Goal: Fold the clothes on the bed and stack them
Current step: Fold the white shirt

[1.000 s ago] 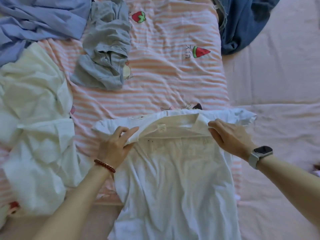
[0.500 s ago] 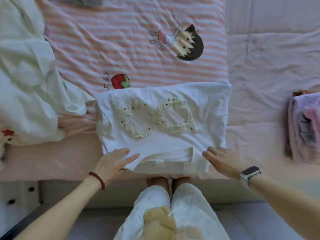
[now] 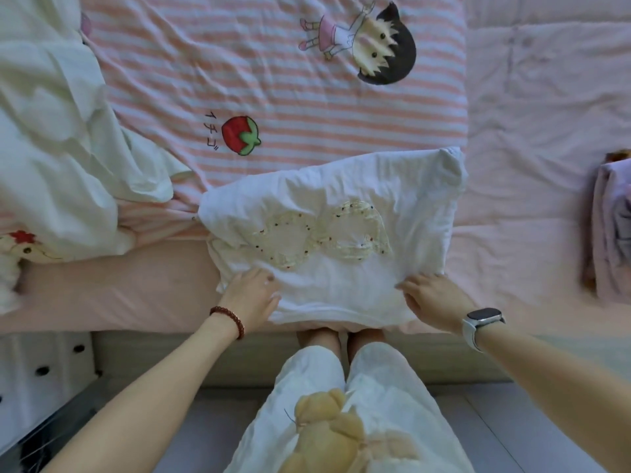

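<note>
Head camera looked down at the bed; a folded white shirt [image 3: 345, 233] lay at the near edge of the bed, partly on the pink sheet [image 3: 102, 295] and partly on the striped blanket [image 3: 273, 97]; the shirt had a pale bow shape with tiny colored dots on its front; its near edge hung a bit over the side of the bed.

The left hand [image 3: 251, 298] was at the near left corner of the shirt; its thumb lay on top of the cloth and its fingers went under the edge, so it was pinched on the shirt; a red bead bracelet [image 3: 228, 320] sat on that wrist. The right hand [image 3: 432, 302] was at the near right corner; its fingers were curled and pressed on the cloth, but I could not tell if it was really gripping; a watch [image 3: 481, 324] with a white band was on that wrist.

A heap of white clothes [image 3: 58, 141] sat on the left side of the bed, well apart from the shirt; a small stack of folded clothes [image 3: 611, 227] sat far off to the right; the blanket showed a strawberry [image 3: 239, 134] and a cartoon girl [image 3: 368, 46]; the person's knees, in pale pants [image 3: 341, 387], stood against the bed just below the shirt.
</note>
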